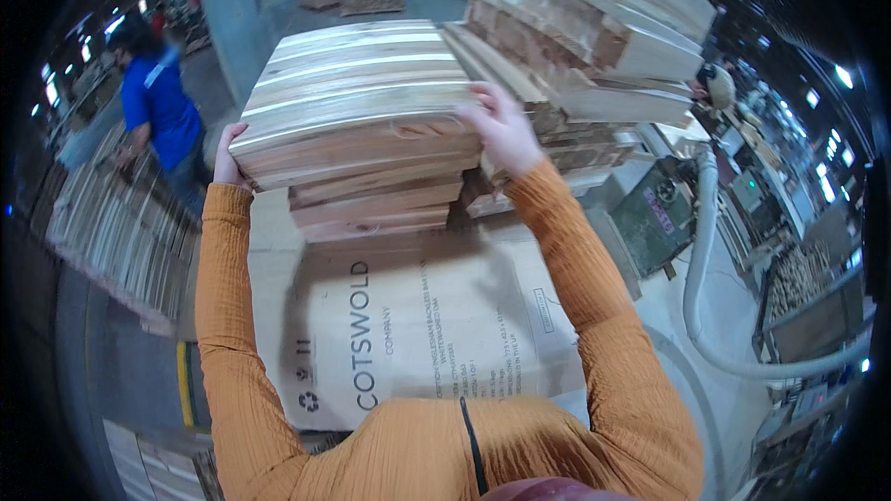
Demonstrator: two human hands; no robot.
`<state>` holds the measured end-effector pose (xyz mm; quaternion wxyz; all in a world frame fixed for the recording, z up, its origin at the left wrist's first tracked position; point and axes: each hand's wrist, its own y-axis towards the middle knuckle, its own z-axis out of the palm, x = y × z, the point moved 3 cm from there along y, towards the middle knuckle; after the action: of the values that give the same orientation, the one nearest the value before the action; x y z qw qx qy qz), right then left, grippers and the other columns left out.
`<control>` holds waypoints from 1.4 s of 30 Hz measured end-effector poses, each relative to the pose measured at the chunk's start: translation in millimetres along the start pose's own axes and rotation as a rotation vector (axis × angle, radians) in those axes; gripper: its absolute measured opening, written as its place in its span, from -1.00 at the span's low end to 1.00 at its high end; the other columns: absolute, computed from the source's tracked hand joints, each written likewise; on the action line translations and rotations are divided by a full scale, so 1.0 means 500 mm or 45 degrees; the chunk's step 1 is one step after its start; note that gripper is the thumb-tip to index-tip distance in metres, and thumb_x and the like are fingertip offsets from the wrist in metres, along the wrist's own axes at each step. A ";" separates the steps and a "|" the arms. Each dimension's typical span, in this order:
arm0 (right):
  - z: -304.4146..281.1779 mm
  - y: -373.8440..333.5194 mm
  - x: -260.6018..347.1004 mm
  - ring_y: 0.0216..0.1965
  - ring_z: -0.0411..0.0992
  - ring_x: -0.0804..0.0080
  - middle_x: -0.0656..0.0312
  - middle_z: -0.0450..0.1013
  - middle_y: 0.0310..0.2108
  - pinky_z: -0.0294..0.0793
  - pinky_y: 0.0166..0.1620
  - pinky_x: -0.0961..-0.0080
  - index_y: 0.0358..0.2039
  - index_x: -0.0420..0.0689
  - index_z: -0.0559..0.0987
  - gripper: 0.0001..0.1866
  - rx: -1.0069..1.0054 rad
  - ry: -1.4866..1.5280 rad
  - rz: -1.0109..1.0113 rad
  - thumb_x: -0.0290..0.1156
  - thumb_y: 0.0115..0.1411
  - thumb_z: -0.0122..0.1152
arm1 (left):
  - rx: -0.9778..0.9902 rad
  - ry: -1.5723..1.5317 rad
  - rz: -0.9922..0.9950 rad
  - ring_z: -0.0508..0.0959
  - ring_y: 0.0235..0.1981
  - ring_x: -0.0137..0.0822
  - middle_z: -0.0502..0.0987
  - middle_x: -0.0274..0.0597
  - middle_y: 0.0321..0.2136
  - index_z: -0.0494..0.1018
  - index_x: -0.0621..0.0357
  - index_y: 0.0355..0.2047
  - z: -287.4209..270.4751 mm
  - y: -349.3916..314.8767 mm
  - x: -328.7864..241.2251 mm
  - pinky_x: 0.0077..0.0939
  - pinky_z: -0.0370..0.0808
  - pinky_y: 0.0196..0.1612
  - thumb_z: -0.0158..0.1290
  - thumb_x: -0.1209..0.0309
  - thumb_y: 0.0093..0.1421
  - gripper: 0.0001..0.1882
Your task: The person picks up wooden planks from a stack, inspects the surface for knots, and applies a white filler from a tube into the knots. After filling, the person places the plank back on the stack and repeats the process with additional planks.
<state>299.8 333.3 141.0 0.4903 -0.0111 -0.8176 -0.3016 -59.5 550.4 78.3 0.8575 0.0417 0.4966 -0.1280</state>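
Observation:
A stack of flat wooden boards (362,111) rests in front of me on a sheet of brown cardboard (408,325). My left hand (225,160) grips the left end of the upper boards. My right hand (501,125) holds their right end, fingers curled over the top edge. Both arms wear orange sleeves. The upper boards sit wider than the few shorter boards (371,209) under them.
A person in a blue shirt (158,102) stands at the left beside a pallet of thin slats (111,223). More lumber stacks (594,28) rise at the back right. A green machine (654,213) and a pale flexible hose (705,260) lie at the right.

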 end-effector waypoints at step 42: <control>-0.380 -0.809 -0.121 -0.04 0.37 0.42 0.16 0.38 -0.04 0.36 0.00 0.50 0.05 -0.23 0.36 -0.57 0.155 1.406 0.915 -0.19 0.31 -0.17 | -0.537 -0.248 -0.033 0.46 -0.06 -0.06 0.43 0.10 -0.06 0.27 0.39 0.02 0.253 -1.172 0.282 -0.18 0.40 0.04 -0.21 -0.01 0.19 -0.35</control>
<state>355.4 -76.8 -38.9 0.9074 -0.0993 -0.4069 -0.0339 -39.1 -64.6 53.0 0.8894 -0.1574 0.4276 -0.0361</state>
